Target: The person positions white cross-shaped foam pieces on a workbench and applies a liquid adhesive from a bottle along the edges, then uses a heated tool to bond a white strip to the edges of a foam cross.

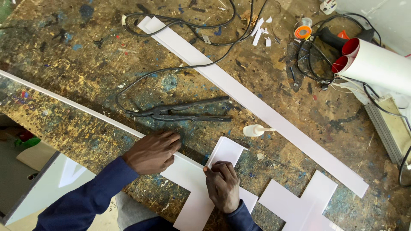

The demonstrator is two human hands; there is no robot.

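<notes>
White cross-shaped panel (195,179): flat on tabletop (85,55), under both hands. Left hand (153,152) curled, pressing thin white strip (72,102) at panel's edge. Right hand (222,186) pinched at the inner corner, apparently holding something small.

Risk: strip slips if pressure eases; glue bottle (253,130) beyond fingertips could tip.

Surface: paint-splattered chipboard, cables, long white strip (257,107).

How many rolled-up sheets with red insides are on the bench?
2. Both rolls lie side by side at the right edge of the bench: the upper roll and the lower roll just below it. Their far ends run out of frame.
</notes>
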